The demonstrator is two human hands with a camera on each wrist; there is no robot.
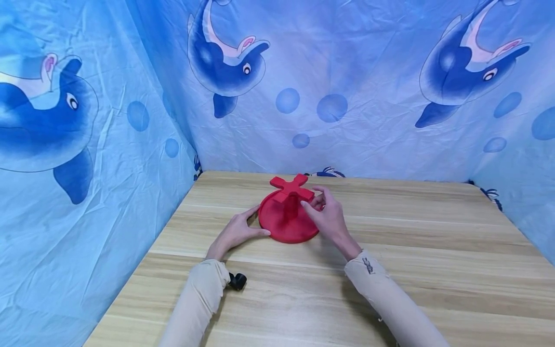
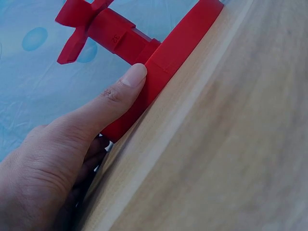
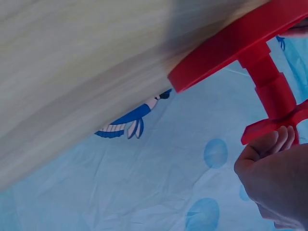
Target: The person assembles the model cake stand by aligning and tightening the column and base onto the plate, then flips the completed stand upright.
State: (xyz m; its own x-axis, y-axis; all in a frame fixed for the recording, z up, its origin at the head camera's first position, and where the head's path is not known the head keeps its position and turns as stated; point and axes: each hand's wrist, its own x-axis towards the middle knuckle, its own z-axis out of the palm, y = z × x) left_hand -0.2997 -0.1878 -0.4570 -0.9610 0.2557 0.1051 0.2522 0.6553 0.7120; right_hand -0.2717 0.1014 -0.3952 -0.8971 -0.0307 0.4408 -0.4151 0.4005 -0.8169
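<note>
A red round base (image 1: 289, 232) with a raised rim lies on the table. From its middle rises a stepped red post (image 2: 120, 41), topped by a red four-armed cross piece (image 1: 291, 187). My left hand (image 1: 237, 231) holds the base at its left side, thumb against the rim (image 2: 166, 62) and the other fingers farther round the edge. At the right, my right hand (image 1: 329, 212) has its thumb and fingers bent about the near right arm of the cross piece. In the right wrist view the curled fingers (image 3: 284, 137) touch that arm; their exact contact is partly hidden.
The wooden table (image 1: 412, 241) reaches to a blue dolphin-print cloth (image 1: 368, 144) behind and at both sides. A small black object (image 1: 237, 281) sits at the left sleeve's cuff.
</note>
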